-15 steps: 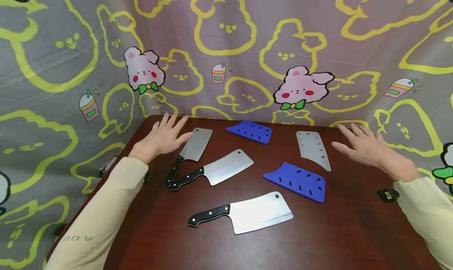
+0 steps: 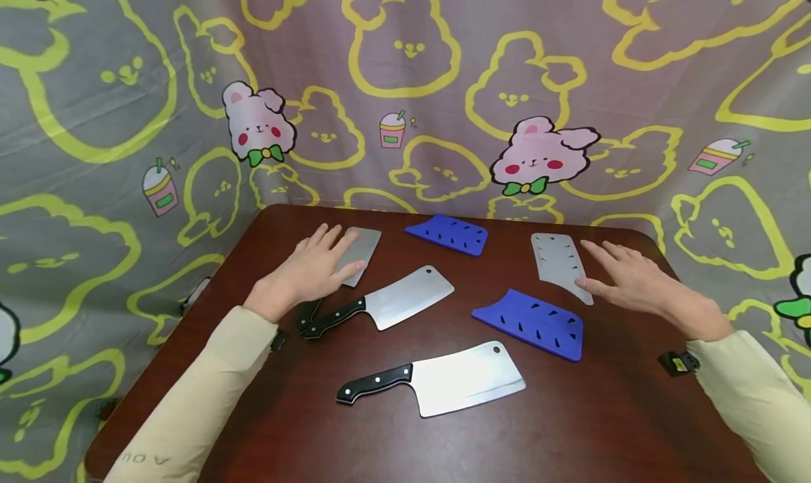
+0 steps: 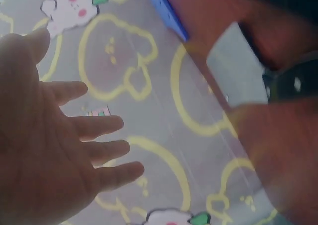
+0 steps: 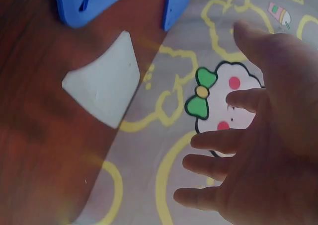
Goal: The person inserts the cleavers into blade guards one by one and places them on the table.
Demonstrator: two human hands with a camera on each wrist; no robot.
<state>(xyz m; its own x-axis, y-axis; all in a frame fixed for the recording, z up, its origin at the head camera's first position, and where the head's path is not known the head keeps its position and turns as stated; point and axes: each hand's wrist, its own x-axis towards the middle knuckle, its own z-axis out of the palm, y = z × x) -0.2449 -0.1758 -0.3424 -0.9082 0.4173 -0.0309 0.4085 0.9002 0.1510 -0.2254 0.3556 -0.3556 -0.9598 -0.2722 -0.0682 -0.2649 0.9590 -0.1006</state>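
My left hand (image 2: 310,268), fingers straight and spread, is over a cleaver (image 2: 364,247) at the back left and hides part of its blade and handle. Beside it lies a second cleaver (image 2: 408,296), its black handle crossing the first one's handle end. Nearer the front is a third cleaver (image 2: 469,381), handle to the left. On the right, my right hand (image 2: 633,275) has its fingers extended, close to a whitish-grey blade cover (image 2: 557,258) with small slots. Both hands hold nothing; the left wrist view shows the left palm (image 3: 44,140) bare.
Two blue slotted blade covers lie on the brown table: one at the back (image 2: 446,234), one nearer the middle right (image 2: 532,326). A grey curtain (image 2: 437,138) with yellow cartoon outlines hangs right behind the table's back edge and along the left side.
The left hand has moved right and slightly nearer, now covering part of the back-left cleaver. The right hand has shifted left to the whitish-grey cover. The cleavers and covers have stayed put.
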